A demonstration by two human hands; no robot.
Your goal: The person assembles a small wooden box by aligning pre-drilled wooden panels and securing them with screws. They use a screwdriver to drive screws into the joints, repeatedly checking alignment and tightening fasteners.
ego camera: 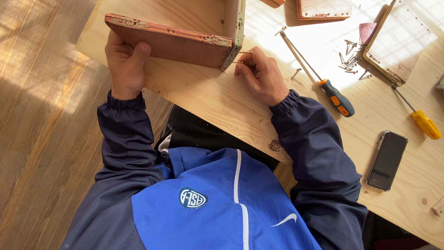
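I see a reddish-brown wooden box (185,39) with chipped pale-green edges at upper centre. The plywood tabletop (222,99) is pale yellow-tan. One screwdriver (336,97) has a black-and-orange handle, another (425,124) at right a yellow one. The phone (387,160) is black. My jacket sleeves are navy, the chest bright blue with white stripes.

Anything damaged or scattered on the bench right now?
Yes. The reddish wooden box held by the left hand has chipped, ragged top edges and flaking paint at its corner. Loose screws lie scattered near the far panel, a few strays beside the right hand.
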